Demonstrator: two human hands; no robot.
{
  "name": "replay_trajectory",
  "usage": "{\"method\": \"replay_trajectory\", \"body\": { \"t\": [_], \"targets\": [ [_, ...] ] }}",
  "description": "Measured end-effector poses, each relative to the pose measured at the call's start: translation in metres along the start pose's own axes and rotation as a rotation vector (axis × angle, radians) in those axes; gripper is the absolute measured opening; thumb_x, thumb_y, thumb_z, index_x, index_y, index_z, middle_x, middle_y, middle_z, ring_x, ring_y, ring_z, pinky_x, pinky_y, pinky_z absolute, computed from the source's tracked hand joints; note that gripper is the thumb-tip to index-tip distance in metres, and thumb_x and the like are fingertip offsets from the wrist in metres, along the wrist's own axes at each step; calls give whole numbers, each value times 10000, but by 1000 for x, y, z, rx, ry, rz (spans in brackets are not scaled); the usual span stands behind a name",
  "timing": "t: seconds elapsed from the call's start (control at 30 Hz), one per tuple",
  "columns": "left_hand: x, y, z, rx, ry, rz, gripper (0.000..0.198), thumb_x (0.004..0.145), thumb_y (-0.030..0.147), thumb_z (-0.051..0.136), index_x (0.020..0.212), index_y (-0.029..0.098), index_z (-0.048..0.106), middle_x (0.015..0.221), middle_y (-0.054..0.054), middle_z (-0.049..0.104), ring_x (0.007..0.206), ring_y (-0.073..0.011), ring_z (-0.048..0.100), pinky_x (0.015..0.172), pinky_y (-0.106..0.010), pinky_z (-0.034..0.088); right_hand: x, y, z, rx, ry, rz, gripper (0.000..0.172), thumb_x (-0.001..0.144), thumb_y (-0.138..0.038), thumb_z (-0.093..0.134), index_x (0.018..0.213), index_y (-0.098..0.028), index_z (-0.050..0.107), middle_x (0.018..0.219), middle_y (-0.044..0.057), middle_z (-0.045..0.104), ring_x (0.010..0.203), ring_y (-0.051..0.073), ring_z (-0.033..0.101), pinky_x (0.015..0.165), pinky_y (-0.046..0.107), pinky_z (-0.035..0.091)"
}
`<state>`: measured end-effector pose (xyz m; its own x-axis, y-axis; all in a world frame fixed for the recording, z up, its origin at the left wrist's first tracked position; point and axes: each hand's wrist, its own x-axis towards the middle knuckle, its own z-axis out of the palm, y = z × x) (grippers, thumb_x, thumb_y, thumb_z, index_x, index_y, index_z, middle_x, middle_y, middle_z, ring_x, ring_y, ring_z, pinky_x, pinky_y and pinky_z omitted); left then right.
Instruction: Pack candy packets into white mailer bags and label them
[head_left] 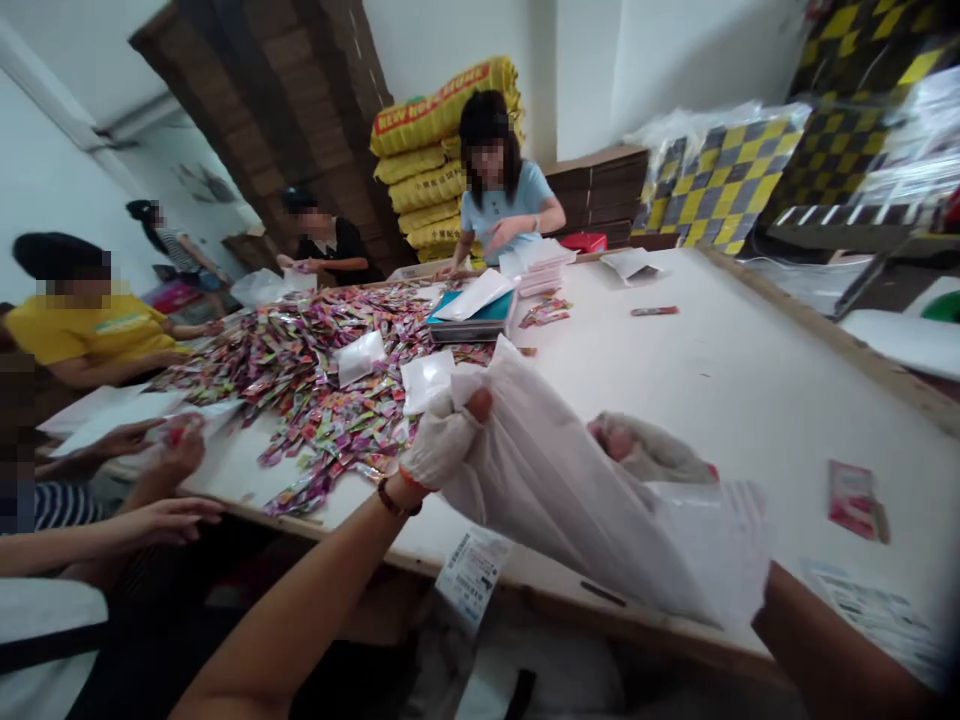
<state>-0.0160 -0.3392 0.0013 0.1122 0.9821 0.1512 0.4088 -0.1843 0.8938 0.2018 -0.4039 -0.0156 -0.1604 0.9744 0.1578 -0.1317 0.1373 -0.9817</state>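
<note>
1. The large white translucent plastic bag [555, 490] is what you hold, stretched between both hands above the near edge of the big white-topped wooden-framed table [735, 370]. It looks light, limp and likely slippery, so expect it to sag and crumple.
2. Your left hand [442, 440], in a white knit glove, is closed on the bag's upper edge, thumb on top. Take hold at that rim, where the film bunches.
3. Your right hand [645, 455], also gloved, sits inside or behind the film; how tightly it grips, you cannot tell.
4. The heap of small colourful sachets [315, 370] lies beyond, left of the bag.
5. A small pink packet [855, 498] lies to your right.
</note>
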Motion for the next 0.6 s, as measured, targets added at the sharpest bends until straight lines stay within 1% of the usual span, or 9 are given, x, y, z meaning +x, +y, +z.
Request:
{"method": "replay_trajectory", "body": {
  "t": [0.13, 0.2, 0.23, 0.27, 0.33, 0.4, 0.43, 0.5, 0.6],
  "targets": [
    [-47, -21, -25, -56, -289, 208, 540, 839, 613, 439, 1087, 186, 657, 1194, -88, 619, 1166, -270, 529, 1034, -386, 402, -33, 32, -3, -405, -26, -39, 317, 873, -474, 478, 946, -200, 619, 799, 38, 607, 658, 167, 544, 587, 270, 463],
    [-85, -38, -33, -19, -387, 198, 520, 852, 600, 428, 1107, 212, 663, 1273, -82, 574, 1242, -264, 465, 1085, -380, 338, -54, 52, -2, -599, -80, 7, 216, 858, -382, 514, 943, -213, 618, 868, 33, 606, 760, 175, 572, 682, 271, 475],
    [-105, -47, -35, 7, -378, 151, 509, 850, 595, 436, 1103, 220, 668, 1299, -84, 556, 1261, -264, 445, 1095, -381, 321, -66, 61, -1, -653, -107, 33, 191, 858, -348, 508, 950, -216, 611, 914, 34, 603, 811, 177, 579, 731, 275, 475],
    [-125, -57, -36, 26, -331, 87, 495, 844, 588, 456, 1103, 223, 666, 1323, -85, 536, 1275, -266, 428, 1101, -382, 309, -77, 68, 0, -692, -121, 51, 187, 861, -331, 495, 959, -214, 602, 954, 39, 598, 839, 179, 582, 763, 282, 471],
    [-161, -74, -34, -11, -123, -96, 478, 830, 588, 488, 1084, 219, 653, 1284, -98, 559, 1220, -261, 481, 1059, -383, 360, -96, 77, 1, -761, -63, 71, 219, 859, -345, 476, 992, -199, 574, 997, 58, 591, 861, 190, 583, 770, 298, 464],
    [-186, -85, -28, -166, 34, -379, 534, 807, 661, 448, 961, 189, 643, 1041, -105, 654, 966, -229, 620, 857, -358, 501, -107, 81, -1, -844, 35, 122, 298, 833, -402, 503, 1035, -184, 528, 969, 70, 600, 827, 204, 591, 721, 313, 461],
    [-194, -87, -23, -276, 29, -539, 593, 781, 716, 417, 872, 170, 628, 879, -89, 662, 788, -199, 643, 707, -324, 531, -109, 82, -3, -870, 64, 167, 347, 819, -431, 518, 1062, -184, 500, 936, 66, 609, 798, 207, 595, 689, 315, 457],
    [-199, -87, -10, -485, -129, -816, 687, 696, 805, 408, 725, 140, 579, 645, -46, 598, 535, -141, 586, 486, -252, 478, -108, 83, -5, -867, 44, 274, 403, 808, -446, 524, 1109, -192, 439, 818, 33, 622, 724, 204, 595, 649, 312, 445],
    [-190, -77, 12, -653, -399, -980, 622, 635, 738, 563, 699, 119, 562, 589, -25, 571, 463, -120, 560, 421, -218, 436, -102, 86, -5, -779, -28, 349, 366, 815, -336, 475, 1149, -206, 399, 689, -15, 605, 698, 192, 588, 654, 298, 432]
  ]
}}
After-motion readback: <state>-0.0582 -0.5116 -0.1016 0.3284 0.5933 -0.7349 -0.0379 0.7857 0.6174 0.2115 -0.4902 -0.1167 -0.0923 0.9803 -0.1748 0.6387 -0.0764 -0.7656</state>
